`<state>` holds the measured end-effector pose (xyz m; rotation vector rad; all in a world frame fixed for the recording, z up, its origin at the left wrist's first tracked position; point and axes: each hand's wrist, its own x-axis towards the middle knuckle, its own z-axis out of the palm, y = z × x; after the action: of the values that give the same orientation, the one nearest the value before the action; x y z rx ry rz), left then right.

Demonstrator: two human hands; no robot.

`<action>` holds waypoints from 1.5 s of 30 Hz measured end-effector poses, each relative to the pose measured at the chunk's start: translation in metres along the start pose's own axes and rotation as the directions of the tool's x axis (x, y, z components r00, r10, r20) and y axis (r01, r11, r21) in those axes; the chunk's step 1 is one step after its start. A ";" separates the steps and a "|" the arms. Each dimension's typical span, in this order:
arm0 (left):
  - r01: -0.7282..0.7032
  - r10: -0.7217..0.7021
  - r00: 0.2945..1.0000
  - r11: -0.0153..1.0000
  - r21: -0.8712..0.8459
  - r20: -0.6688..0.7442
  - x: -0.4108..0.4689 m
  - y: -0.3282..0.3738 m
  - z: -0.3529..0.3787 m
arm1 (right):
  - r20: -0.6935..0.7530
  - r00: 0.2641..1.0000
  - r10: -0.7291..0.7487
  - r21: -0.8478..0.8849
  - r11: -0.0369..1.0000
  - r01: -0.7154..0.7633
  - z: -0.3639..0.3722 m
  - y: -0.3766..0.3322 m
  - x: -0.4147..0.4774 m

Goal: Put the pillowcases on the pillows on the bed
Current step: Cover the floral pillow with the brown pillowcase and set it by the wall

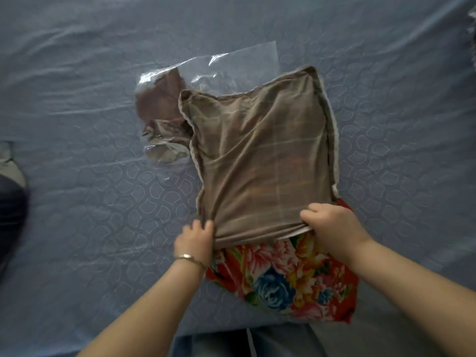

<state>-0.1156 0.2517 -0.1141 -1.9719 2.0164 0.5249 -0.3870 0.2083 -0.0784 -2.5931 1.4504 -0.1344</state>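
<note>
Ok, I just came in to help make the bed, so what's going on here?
A person is fitting a brown pillowcase over a floral pillow on the blue bed. The left hand and right hand each grip the case's open edge. Most of the pillow is covered, and only its near end sticks out. Beyond it lies a clear plastic bag with more brown fabric inside.

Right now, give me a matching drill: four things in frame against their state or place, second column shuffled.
1 brown pillowcase
2 floral pillow
3 plastic bag
4 bracelet

A on the left wrist
B near end uncovered
C lying flat, brown fabric inside
D open edge held by left hand and right hand

Pairs: 1-D, 2-B, 3-C, 4-A
</note>
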 end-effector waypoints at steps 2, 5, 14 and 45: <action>-0.238 0.236 0.962 0.971 -0.005 0.136 -0.032 0.015 0.013 | 0.098 0.994 0.048 -0.036 0.998 -0.045 0.001 0.015 -0.017; -0.176 0.203 0.916 0.979 -0.106 0.347 -0.047 0.025 0.030 | 0.101 0.989 0.104 -0.093 0.991 -0.095 0.018 0.020 -0.044; 0.470 -0.385 0.862 0.851 -0.235 0.328 -0.026 0.014 0.024 | 0.726 0.095 0.681 0.432 -0.345 -0.833 0.030 0.004 -0.070; -0.679 0.694 0.714 0.650 -0.341 -0.097 0.042 0.209 -0.107 | 0.203 0.729 0.654 0.589 0.514 -0.624 -0.051 -0.003 -0.076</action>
<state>-0.3195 0.1680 -0.0223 -1.2215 2.7771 1.1536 -0.4319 0.2692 -0.0278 -1.4115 1.8753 -0.4831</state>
